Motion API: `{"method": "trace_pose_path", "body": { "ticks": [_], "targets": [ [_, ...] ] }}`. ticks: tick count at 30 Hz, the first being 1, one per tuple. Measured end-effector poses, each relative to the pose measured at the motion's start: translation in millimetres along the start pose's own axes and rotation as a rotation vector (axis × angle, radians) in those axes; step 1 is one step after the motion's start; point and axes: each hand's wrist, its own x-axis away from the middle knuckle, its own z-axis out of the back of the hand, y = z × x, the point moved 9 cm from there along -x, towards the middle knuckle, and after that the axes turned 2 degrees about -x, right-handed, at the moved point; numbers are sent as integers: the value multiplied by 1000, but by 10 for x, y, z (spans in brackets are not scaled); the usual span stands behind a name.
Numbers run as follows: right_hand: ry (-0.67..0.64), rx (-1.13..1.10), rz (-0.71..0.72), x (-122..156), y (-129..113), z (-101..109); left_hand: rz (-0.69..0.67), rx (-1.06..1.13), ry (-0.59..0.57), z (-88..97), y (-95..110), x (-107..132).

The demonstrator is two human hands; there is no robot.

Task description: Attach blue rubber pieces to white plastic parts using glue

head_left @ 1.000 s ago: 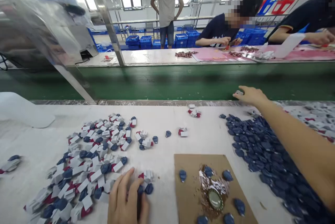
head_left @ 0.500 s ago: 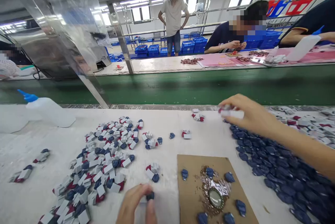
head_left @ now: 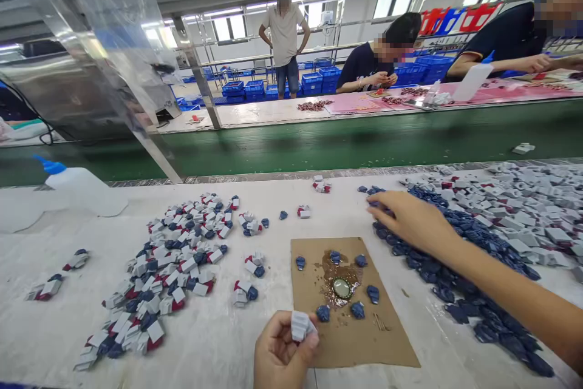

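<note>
One grey piece (head_left: 299,325) sits pinched between the left fingers (head_left: 305,351) — right fingers (head_left: 381,198) at the blue pile (head_left: 426,272), grip unclear.

Factory with green conveyor belt (head_left: 282,147)

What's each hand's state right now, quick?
Left hand: closed, holding a light grey piece between thumb and fingers.
Right hand: at the dark blue pieces; cannot tell whether open or closed.

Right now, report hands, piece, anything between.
Left hand grips light-grey blocky piece. Right hand at pile of small dark-blue pieces, grasp unclear. Brown rectangular cardboard sheet between hands.
</note>
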Motion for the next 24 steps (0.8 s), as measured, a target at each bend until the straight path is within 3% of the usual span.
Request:
{"method": "trace_pose_path", "body": {
  "ticks": [2, 5, 10, 14, 18, 22, 24],
  "targets": [
    [-51, 54, -52, -213, 323, -119, -121, -16, 82, 70, 116, 10],
    [-144, 87, -76, -362, 548, -325, -238, -10, 127, 64, 230, 15],
    [-305, 74, -62, -396, 670, -546, -236, -22, 66, 12, 250, -10],
    [-344, 17, -55, -345, 655, -496, -216, -53, 29, -2, 238, -5],
    [-276, -105, -12, -26, 212, -342, -197, -56, 12, -15, 227, 0],
    [-315, -346, 176, 472, -639, -380, -202, -84, -11, -41, 242, 9],
    [-257, -316, 307, 632, -974, -379, -209, -94, -18, -50, 252, 15]
  ]
}}
